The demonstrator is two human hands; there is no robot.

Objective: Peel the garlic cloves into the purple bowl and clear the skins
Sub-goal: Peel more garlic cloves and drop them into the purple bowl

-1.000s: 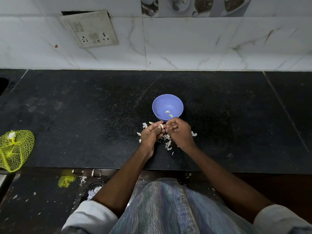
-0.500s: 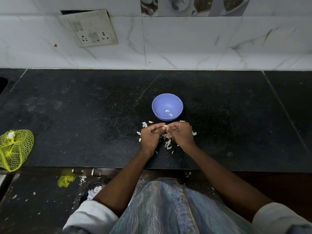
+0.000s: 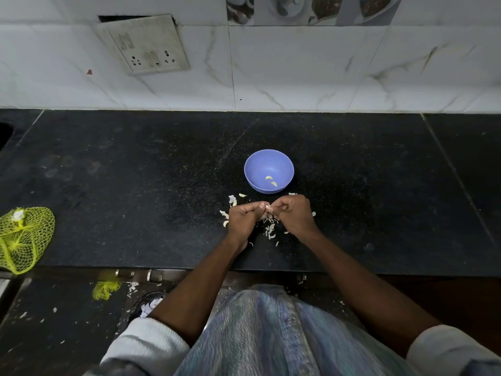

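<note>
The purple bowl (image 3: 269,169) stands on the black counter with two peeled garlic cloves (image 3: 271,180) inside. Just in front of it, my left hand (image 3: 242,217) and my right hand (image 3: 294,213) meet fingertip to fingertip, both pinching one small garlic clove (image 3: 267,207) that is mostly hidden by the fingers. Pale garlic skins (image 3: 270,229) lie scattered on the counter under and around both hands, and a few pieces (image 3: 232,200) lie to the left of the bowl.
A yellow net bag (image 3: 23,240) lies at the counter's left front edge. A tiled wall with a switch plate (image 3: 147,44) backs the black counter (image 3: 135,185). Skins and a yellow net scrap (image 3: 105,289) lie on the floor below.
Both hands have stayed together in front of the bowl, dropping slightly nearer the counter while the fingers work on the clove. The bowl has not moved.
</note>
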